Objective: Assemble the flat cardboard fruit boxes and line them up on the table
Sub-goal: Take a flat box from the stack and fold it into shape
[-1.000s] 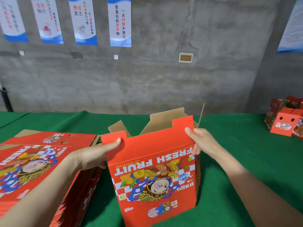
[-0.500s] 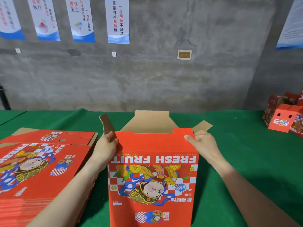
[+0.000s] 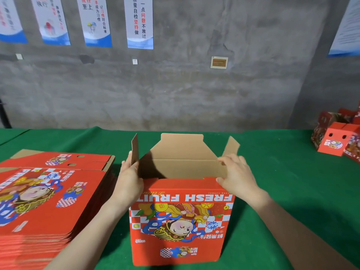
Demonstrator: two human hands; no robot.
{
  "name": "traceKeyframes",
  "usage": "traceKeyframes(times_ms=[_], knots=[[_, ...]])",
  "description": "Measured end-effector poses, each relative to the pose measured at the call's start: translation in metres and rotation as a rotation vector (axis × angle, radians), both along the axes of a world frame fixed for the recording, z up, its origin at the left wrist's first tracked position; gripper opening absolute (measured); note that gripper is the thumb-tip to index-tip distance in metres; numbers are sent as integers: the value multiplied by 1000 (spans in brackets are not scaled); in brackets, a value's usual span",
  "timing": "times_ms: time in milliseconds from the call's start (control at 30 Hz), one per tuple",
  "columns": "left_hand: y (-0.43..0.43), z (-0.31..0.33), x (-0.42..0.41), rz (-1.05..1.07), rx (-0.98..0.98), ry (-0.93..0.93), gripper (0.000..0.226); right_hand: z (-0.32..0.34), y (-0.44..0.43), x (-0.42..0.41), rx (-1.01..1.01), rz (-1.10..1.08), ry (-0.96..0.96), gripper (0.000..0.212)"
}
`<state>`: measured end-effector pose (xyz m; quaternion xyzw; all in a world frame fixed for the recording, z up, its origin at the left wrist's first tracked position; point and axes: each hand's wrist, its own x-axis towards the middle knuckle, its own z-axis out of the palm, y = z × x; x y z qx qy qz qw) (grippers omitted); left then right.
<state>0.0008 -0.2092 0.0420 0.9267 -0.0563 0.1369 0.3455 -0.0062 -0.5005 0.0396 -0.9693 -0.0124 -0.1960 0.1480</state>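
Nearest me, the box (image 3: 181, 221) is standing upright on the green desk (image 3: 292, 201), its printed front facing me with the lettering upside down. A second ago it was leaning skewed and half flattened. Now I am holding it squared into a proper rectangle, mouth open upward.

My left hand (image 3: 130, 182) is gripping the left top corner, fingers (image 3: 126, 166) wrapping round the outside of the left side flap (image 3: 134, 151). My right hand (image 3: 237, 176) is pinching the right wall at its top edge, just under the right side flap (image 3: 231, 147). Both flaps and the back flap (image 3: 182, 145) are standing up, brown insides showing.

So the shell is formed but nothing is locked yet. I am judging that folding these flaps in is coming next, and that letting go too soon may let it sag back.

To my left the stack of flat boxes (image 3: 39, 201) is waiting, just beside my forearm. Far to the right, finished boxes (image 3: 335, 141) are sitting well apart. Beyond, posters (image 3: 139, 22) are hanging on the grey wall (image 3: 194, 94).
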Motion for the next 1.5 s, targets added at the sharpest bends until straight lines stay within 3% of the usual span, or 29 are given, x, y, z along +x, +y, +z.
traceKeyframes(times_ms=[200,300,367,500,600,700,900,1067,1167,1233,1333,1400,1500], knots=[[1,-4,-3,-36,-19,-142,66,9,13,10,-351,291,-58,57],[5,-6,1,-49,4,-173,66,15,16,19,-405,352,-140,34],[8,-8,5,-63,30,-177,65,19,14,23,-302,403,-162,29],[7,-10,11,-73,73,-171,60,31,15,34,-92,413,-175,46],[8,-9,14,-91,106,-202,58,38,24,47,-35,344,-77,34],[9,-7,13,-152,118,-202,54,45,31,59,132,298,-20,36],[19,-6,18,-354,231,-150,61,46,37,69,12,208,310,42],[25,-6,28,-333,183,25,40,39,29,62,687,246,209,35],[17,2,41,-211,129,-57,27,32,17,60,558,218,129,33],[10,8,51,-146,216,-72,29,27,14,56,436,216,110,27],[2,12,61,-90,387,41,46,14,11,52,384,251,145,21],[4,14,64,-175,254,177,50,5,11,52,350,235,148,20],[5,15,65,-329,108,193,50,2,9,53,294,60,49,53]])
